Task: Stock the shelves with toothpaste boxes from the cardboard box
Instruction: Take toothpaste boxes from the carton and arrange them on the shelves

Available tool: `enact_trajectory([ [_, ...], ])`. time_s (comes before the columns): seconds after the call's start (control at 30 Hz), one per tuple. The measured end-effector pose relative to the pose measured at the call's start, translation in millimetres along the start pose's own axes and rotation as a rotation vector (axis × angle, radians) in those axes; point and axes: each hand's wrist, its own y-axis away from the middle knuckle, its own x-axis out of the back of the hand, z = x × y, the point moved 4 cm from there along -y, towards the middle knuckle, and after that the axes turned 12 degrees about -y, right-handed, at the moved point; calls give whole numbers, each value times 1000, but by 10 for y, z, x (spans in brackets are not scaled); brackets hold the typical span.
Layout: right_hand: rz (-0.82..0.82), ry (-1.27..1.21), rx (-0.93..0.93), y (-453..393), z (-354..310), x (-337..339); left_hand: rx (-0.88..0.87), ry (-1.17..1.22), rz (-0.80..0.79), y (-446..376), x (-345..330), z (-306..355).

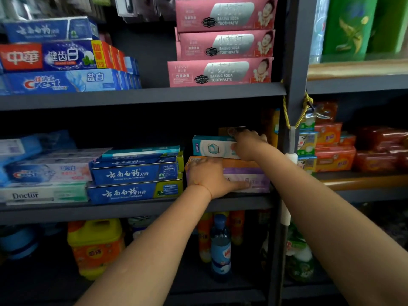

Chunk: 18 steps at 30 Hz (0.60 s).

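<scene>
The left hand [209, 176] lies flat, fingers straight, steadying the purple box [247, 181] – while the right hand [248, 145] curls round the teal box [212, 146], seemingly squaring the stack.

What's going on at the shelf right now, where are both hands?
A person is stocking the middle shelf. The left hand rests flat against the purple toothpaste box at the bottom of the right-hand stack, thumb stretched along its front. The right hand reaches over the teal and white toothpaste box on top, fingers curled at its far end. The cardboard box is out of view.
</scene>
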Motion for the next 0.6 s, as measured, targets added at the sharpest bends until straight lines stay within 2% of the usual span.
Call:
enact_trajectory([
  [0.17, -6, -17, 37, -5, -13, -10, 55, -91, 1, 102, 95, 131],
  [0.27, -13, -41, 56, 12, -17, 1, 6, -128, -33, 54, 140, 99],
  [0.37, -39, -55, 58, 43, -31, -26, -34, -103, -82, 5, 142, -19],
  [0.47, 1, -37, 22, 48, -24, -60, -39, -52, -128, -12, 91, -84],
  [0.6, 37, -91, 6, 42, -37, -64, -52, -37, -113, 44, 94, -116],
])
